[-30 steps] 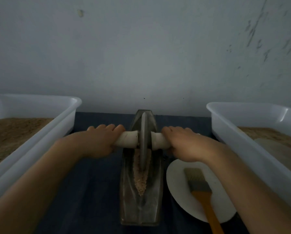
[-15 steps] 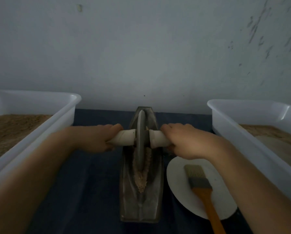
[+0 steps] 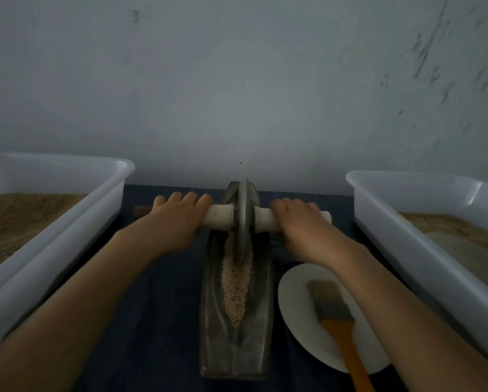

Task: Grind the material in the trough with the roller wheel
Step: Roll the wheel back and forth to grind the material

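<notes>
You've rolled the roller wheel (image 3: 243,219) up to the far end of the trough (image 3: 237,321) since 1 second ago, left hand (image 3: 175,222) and right hand (image 3: 302,224) both wrapped on its handle, so the near grain (image 3: 235,287) lies uncovered, looks mostly unground and wants the return pass.

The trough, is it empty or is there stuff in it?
Not empty. A strip of pale crumbly material lies along the trough bottom, in front of the wheel.
</notes>
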`<state>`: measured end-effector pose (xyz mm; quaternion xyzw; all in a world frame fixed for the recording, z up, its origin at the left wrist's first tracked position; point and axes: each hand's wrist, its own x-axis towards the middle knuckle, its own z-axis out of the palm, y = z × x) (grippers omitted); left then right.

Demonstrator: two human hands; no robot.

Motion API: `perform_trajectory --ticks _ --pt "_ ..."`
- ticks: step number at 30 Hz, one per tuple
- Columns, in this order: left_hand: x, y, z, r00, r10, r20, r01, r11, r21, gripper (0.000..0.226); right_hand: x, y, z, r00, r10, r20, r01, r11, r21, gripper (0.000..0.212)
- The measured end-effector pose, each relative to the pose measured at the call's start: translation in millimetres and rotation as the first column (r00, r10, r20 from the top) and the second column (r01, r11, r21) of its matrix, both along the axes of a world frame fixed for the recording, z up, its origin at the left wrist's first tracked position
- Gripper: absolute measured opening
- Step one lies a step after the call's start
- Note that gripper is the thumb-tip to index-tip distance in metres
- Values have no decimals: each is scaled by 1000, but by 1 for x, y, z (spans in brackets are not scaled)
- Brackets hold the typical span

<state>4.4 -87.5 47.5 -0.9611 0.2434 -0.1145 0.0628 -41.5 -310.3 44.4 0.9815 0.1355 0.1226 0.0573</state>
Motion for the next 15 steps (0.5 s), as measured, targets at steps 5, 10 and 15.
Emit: perform_trajectory --ticks 5,10,15 --pt "-31 10 29 904 -55 -425 79 996 39 34 -29 7 27 952 36 -304 -40 999 -7 30" --pt "-53 19 48 770 -99 -630 153 988 32 26 -54 7 47 870 112 -480 -116 993 21 25" --pt "-44 18 43 761 -95 -642 124 992 -1 24 -42 6 42 883 113 -455 -97 994 59 27"
